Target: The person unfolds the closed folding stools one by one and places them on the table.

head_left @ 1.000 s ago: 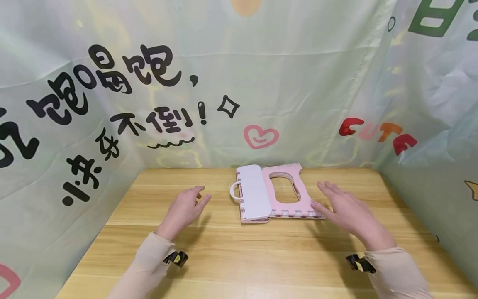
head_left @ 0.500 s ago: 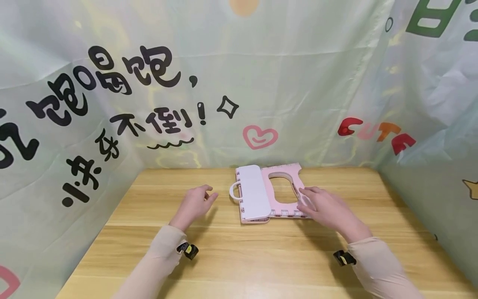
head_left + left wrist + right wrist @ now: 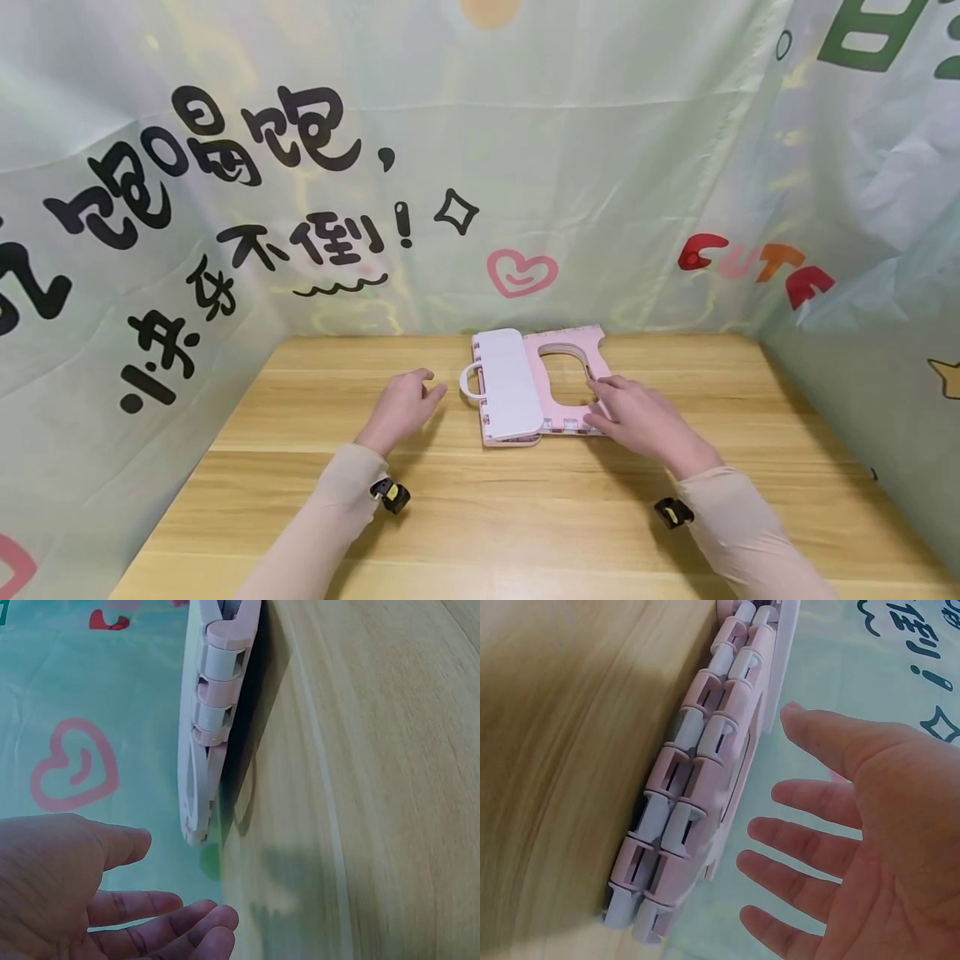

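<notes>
A folded pink and white plastic folding stool [image 3: 510, 387] lies flat at the back of the wooden table. Its white seat panel and looped handle are on the left, with a pink leg panel and its large cutout on the right. My left hand [image 3: 397, 408] hovers to the left of the handle, fingers loosely bent and holding nothing. Over the stool's right end hangs my right hand [image 3: 648, 421], covering part of the pink panel. In the right wrist view, that hand [image 3: 907, 825] has spread fingers, apart from the stool's hinged edge [image 3: 694, 769].
The wooden table [image 3: 480, 533] runs back to a printed fabric curtain [image 3: 600, 183] close behind the stool. Another stretch of curtain encloses the right side. Each wrist carries a small black camera.
My right hand has moved left, from beside the stool to over its right end. My left hand has shifted right, nearer the handle. The stool has stayed put.
</notes>
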The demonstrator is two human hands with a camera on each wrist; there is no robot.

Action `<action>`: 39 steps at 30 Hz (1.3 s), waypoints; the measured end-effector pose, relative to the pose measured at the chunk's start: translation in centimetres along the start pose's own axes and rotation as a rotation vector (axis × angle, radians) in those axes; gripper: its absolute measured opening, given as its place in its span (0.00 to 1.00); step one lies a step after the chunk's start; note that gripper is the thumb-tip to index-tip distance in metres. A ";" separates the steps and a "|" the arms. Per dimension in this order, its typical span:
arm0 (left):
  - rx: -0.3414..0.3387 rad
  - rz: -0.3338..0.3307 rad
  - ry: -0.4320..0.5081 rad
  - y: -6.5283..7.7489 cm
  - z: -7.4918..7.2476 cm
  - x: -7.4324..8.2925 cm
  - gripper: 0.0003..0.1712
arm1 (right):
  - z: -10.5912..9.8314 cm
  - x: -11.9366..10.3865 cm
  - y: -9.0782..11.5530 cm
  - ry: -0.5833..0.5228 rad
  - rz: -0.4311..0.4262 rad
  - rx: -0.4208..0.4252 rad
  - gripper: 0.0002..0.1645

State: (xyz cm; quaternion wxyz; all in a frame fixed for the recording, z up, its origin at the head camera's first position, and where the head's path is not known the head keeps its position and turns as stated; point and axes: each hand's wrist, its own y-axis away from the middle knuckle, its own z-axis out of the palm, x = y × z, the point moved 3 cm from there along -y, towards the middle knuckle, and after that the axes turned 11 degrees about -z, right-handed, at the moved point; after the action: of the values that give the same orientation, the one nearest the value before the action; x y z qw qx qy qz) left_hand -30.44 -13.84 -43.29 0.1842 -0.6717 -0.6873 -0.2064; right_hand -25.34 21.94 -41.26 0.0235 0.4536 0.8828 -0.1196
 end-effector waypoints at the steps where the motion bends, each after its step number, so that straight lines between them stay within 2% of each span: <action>1: -0.001 0.001 0.000 -0.1 0.1 0.0 0.30 | 0.1 0.0 -0.1 -0.001 0.001 -0.002 0.36; 11: 0.003 -0.034 -0.015 -0.4 1.0 0.3 0.30 | 0.8 -0.4 -0.8 0.003 0.008 -0.043 0.36; 26: 0.003 -0.051 -0.060 -1.1 2.1 0.1 0.27 | 1.6 -0.3 -1.2 0.030 -0.017 -0.038 0.32; 29: -0.002 -0.056 -0.066 -1.1 2.2 0.2 0.26 | 1.7 -0.4 -1.3 0.029 -0.026 -0.028 0.29; 33: 0.002 -0.050 -0.073 -1.2 2.3 0.3 0.24 | 1.8 -0.4 -1.3 0.019 -0.037 -0.025 0.14; 39: -0.005 -0.044 -0.071 -1.2 2.5 0.4 0.22 | 2.0 -0.3 -1.4 0.000 -0.045 -0.035 0.11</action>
State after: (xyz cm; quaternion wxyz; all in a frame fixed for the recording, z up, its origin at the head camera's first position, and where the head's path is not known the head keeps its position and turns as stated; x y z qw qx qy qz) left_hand -31.61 -12.24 -45.23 0.1535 -0.6636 -0.7076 -0.1883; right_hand -26.36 20.44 -42.92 0.0288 0.4331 0.8948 -0.1044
